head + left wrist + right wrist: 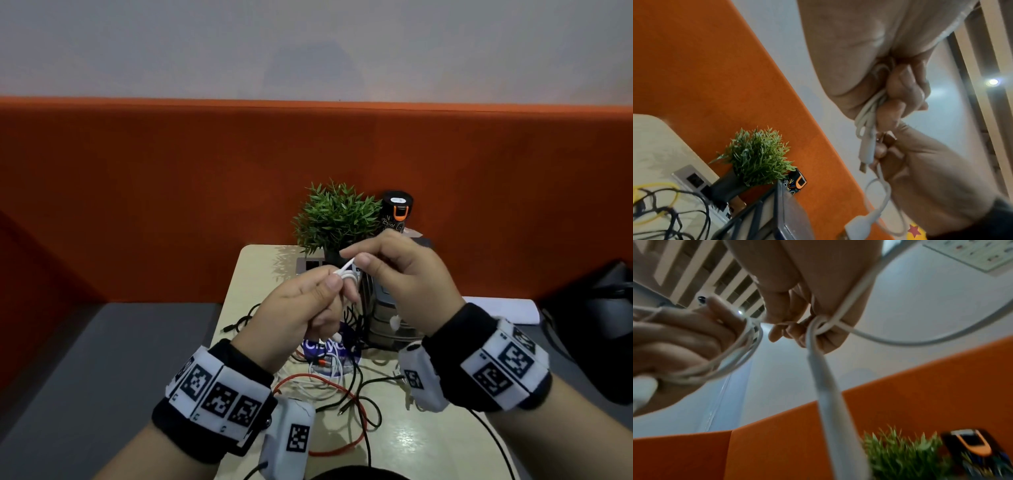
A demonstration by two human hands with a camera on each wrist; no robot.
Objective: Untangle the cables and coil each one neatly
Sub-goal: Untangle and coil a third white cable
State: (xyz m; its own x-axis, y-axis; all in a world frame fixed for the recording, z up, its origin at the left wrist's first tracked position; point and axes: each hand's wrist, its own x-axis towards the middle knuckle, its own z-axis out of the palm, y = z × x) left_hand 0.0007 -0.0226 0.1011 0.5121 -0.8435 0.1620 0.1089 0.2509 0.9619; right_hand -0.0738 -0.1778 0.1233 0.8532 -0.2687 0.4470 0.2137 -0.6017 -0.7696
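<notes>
Both hands are working above the counter, the left hand clamping the white cable's loops while the right hand is pinching its tail; wrapping should stay snug, same-sized, clear of the tangle below.

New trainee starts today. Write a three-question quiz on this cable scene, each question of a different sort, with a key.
1. True or false: both hands hold the white cable above the table.
2. Which cable lies loose on the table? A red cable; B green; C purple.
3. Fill in: behind the hands stands a small green ____.

Key: 1 true: the left hand grips the coiled loops and the right hand pinches a strand. 2 A. 3 plant.
</notes>
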